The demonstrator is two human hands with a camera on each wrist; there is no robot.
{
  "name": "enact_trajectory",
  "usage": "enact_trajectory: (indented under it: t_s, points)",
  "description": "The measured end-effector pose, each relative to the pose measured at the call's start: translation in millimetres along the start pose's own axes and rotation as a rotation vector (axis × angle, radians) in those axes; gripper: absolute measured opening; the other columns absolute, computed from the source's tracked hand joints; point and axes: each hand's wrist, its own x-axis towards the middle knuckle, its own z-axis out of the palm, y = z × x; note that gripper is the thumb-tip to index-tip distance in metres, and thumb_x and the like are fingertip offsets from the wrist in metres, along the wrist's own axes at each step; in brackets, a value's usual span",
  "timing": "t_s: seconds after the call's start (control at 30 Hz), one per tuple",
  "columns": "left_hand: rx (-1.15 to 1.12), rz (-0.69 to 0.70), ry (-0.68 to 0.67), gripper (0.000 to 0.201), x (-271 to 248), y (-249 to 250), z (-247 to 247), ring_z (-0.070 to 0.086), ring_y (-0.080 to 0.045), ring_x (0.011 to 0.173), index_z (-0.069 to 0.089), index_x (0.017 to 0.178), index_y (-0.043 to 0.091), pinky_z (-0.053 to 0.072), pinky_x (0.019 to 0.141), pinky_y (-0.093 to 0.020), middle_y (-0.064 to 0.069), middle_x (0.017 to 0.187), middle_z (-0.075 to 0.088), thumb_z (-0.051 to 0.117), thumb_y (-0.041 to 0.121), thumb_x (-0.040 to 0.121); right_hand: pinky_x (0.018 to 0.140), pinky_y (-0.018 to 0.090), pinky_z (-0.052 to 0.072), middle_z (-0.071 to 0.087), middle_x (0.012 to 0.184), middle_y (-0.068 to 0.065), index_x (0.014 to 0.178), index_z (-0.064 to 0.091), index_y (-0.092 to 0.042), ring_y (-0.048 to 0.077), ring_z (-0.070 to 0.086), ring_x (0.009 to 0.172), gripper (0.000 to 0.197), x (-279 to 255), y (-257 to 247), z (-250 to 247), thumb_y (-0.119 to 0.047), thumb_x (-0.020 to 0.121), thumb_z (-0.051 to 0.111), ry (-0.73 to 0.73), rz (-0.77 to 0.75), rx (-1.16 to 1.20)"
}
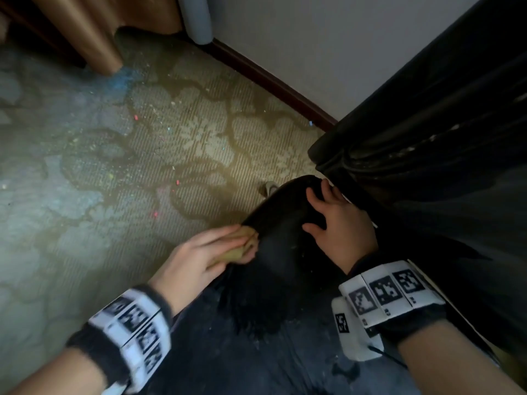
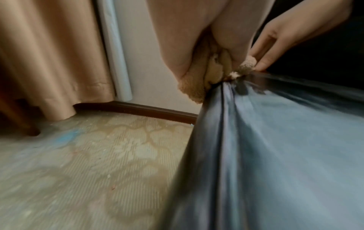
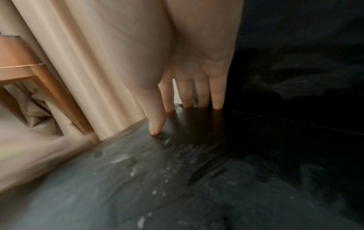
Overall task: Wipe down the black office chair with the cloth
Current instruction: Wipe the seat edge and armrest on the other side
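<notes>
Patterned carpet (image 1: 176, 143) (littered with coloured specks) meets a pale wall (image 1: 328, 47) with dark skirting (image 1: 273, 84); tan curtain (image 1: 94, 32) at 11 o'clock.

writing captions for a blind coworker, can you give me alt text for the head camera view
A person's left hand presses a tan cloth against the left edge of a black office chair while the right hand rests flat, fingers spread, on top of it. Beyond lie patterned carpet flecked with debris, a tan curtain and a white wall.

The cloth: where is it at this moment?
In the head view the tan cloth is bunched in the left hand, pressed against the left edge of the black chair, across from the right hand resting flat on it.
</notes>
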Motion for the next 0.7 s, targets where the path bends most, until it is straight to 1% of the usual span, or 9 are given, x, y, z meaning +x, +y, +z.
enact_trajectory:
  t_s: [0.07,0.13,0.2,0.27,0.37,0.47,0.57,0.67,0.7]
  points:
    - [-0.008,-0.034,-0.017,0.062,-22,-6,-7,0.041,0.006,0.125,0.051,0.125,0.038,0.025,0.110,-0.012,0.029,0.138,0.041,0.063,-0.004,0.080,0.110,0.036,0.029,0.010,0.157,0.005,0.145,0.024,-0.023,0.022,0.010,0.144,0.063,-1,-3,0,-0.032,0.091,0.054,-0.006,0.011,-0.024]
    - [0.016,-0.041,-0.031,0.064,-20,-3,-16,0.035,0.012,0.125,0.046,0.124,0.041,0.024,0.110,-0.013,0.030,0.138,0.037,0.062,-0.002,0.081,0.111,0.036,0.027,0.009,0.157,0.009,0.146,0.021,-0.019,0.025,0.010,0.144,0.064,-2,-10,-1,-0.032,0.091,0.053,-0.007,0.038,-0.047]
    - [0.049,-0.050,0.046,0.062,-1,1,-27,0.033,0.013,0.123,0.046,0.128,0.036,0.020,0.109,-0.009,0.023,0.136,0.038,0.060,-0.003,0.082,0.114,0.039,0.022,0.006,0.157,0.011,0.146,0.019,-0.016,0.026,0.006,0.144,0.066,-2,-22,-1,-0.033,0.091,0.052,0.010,0.033,-0.023]
    - [0.054,-0.074,0.126,0.059,14,3,-30,0.036,0.007,0.123,0.050,0.130,0.027,0.013,0.103,0.002,0.017,0.137,0.039,0.057,-0.007,0.083,0.116,0.045,0.018,-0.001,0.158,0.008,0.147,0.016,-0.021,0.025,0.000,0.145,0.068,-3,-40,5,-0.033,0.091,0.053,0.011,-0.048,0.022]
    - [0.039,-0.053,0.034,0.065,6,1,-11,0.035,0.006,0.125,0.046,0.134,0.020,0.010,0.099,0.008,0.017,0.136,0.036,0.056,-0.012,0.079,0.115,0.054,0.012,-0.006,0.158,0.003,0.147,0.014,-0.028,0.026,-0.009,0.144,0.067,-8,-63,23,-0.036,0.091,0.051,-0.046,-0.121,-0.005]
    - [-0.062,-0.070,0.073,0.061,-23,-4,7,0.031,0.012,0.122,0.050,0.132,0.013,0.012,0.100,0.007,0.012,0.134,0.041,0.053,-0.015,0.078,0.114,0.058,0.003,-0.004,0.158,0.002,0.146,0.019,-0.029,0.028,-0.014,0.143,0.062,-11,-70,40,-0.041,0.092,0.048,-0.042,-0.128,-0.067]
    - [-0.108,-0.087,0.094,0.054,-56,-13,10,0.033,0.021,0.122,0.056,0.126,0.010,0.020,0.103,0.002,0.017,0.134,0.042,0.054,-0.017,0.079,0.114,0.056,0.002,-0.003,0.158,0.000,0.145,0.021,-0.030,0.026,-0.016,0.143,0.061,-13,-67,45,-0.043,0.092,0.046,-0.030,-0.157,-0.073]
    - [-0.123,-0.144,0.061,0.058,-102,-23,13,0.041,0.012,0.124,0.054,0.125,0.019,0.029,0.108,-0.012,0.026,0.138,0.040,0.059,-0.015,0.079,0.115,0.053,0.002,-0.002,0.158,-0.002,0.144,0.023,-0.031,0.023,-0.016,0.143,0.060,-12,-70,44,-0.044,0.091,0.048,-0.041,-0.188,-0.081]
    - [-0.130,-0.178,0.057,0.060,-118,-26,13,0.042,0.011,0.124,0.055,0.124,0.023,0.030,0.108,-0.013,0.032,0.137,0.040,0.060,-0.015,0.078,0.115,0.053,0.002,-0.001,0.158,-0.003,0.144,0.024,-0.031,0.023,-0.016,0.144,0.060,-12,-72,44,-0.043,0.091,0.048,-0.045,-0.193,-0.076]
